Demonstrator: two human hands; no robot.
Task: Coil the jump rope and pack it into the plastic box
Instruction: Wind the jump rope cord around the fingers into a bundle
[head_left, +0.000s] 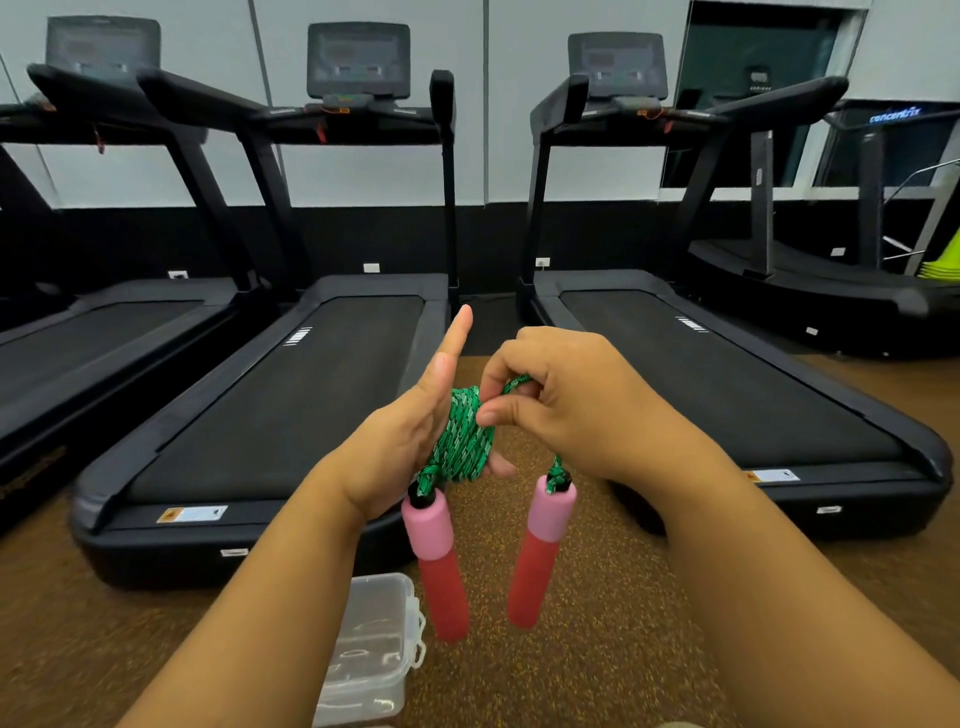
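Note:
The green jump rope (464, 439) is wound in a tight coil around the fingers of my left hand (400, 441), whose index finger points up. My right hand (566, 405) pinches a loop of the rope at the coil's top between thumb and fingers. Two foam handles hang below the coil, pink on top and red below: the left handle (439, 561) and the right handle (543, 551). The clear plastic box (369, 649) lies on the floor beneath my left forearm, lid on as far as I can tell.
Three black treadmills (291, 395) stand side by side in front of me on a brown speckled floor (597, 649). A gap of floor runs between the middle and right treadmills. Neon cones (940, 270) are stacked at the far right.

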